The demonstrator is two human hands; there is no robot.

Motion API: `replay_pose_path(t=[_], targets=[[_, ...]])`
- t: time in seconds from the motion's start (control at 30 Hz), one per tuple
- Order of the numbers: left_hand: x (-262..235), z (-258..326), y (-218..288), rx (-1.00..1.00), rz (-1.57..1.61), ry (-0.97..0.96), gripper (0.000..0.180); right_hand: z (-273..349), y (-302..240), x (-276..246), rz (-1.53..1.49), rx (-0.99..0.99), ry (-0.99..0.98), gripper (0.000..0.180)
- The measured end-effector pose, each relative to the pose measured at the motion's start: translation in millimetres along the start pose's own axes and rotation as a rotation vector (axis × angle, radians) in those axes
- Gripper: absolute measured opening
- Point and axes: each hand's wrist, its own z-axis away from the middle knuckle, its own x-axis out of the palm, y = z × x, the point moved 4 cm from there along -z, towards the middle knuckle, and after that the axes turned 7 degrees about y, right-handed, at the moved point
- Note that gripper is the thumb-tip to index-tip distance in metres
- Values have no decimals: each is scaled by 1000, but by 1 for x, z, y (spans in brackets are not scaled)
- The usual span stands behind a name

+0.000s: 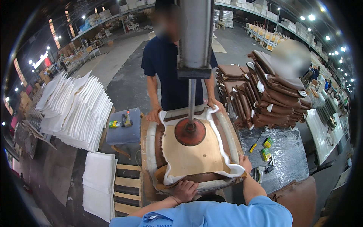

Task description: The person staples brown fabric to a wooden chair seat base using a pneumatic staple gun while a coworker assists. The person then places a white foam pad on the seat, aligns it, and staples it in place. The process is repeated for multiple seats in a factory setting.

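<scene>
A bare plywood seat board (pixel 193 158) lies in a padded mold (pixel 151 145), with white padding (pixel 220 138) and a brown cover (pixel 204 177) standing up around its edges. From above, a press rod ends in a round reddish disc (pixel 190 132) that rests on the board. My left hand (pixel 185 190) is at the near edge, fingers curled over the brown cover. Beside the near right corner, my right hand (pixel 245 163) is closed against the edge; its grip is partly hidden. Across from me a co-worker's hands (pixel 154 115) touch the far corners.
The thick press cylinder (pixel 194 36) hangs between me and the co-worker. A stapler (pixel 259 173), a yellow screwdriver (pixel 254 146) and small green-yellow boxes (pixel 266 154) lie on the right table. Brown cushions (pixel 272 98) are piled behind it. White sheets (pixel 77 109) and a blue-grey stool (pixel 123 130) stand left.
</scene>
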Motion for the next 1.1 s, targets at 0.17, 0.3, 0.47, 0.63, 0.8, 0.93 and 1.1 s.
replay_pose_path(t=[0.17,0.3,0.47,0.63,0.8,0.93,1.1], targets=[[-1,-8,-1,25,0,-19,36,-10,16,0,-9,-77,-59,60],[2,-4,6,-56,-7,-47,39,-16,22,5,-53,-118,-132,59],[12,-5,28,-266,-46,55,41,-28,34,7,-191,-207,-169,51],[23,-6,43,-435,-68,95,40,-43,40,14,-265,-261,-167,47],[27,-16,45,-642,84,11,35,-53,47,19,-407,-322,-277,50],[48,-59,47,-517,74,-94,38,-57,73,14,-477,-292,-214,50],[71,-91,45,-491,-229,-443,52,-31,132,-23,-609,-2,-7,45]])
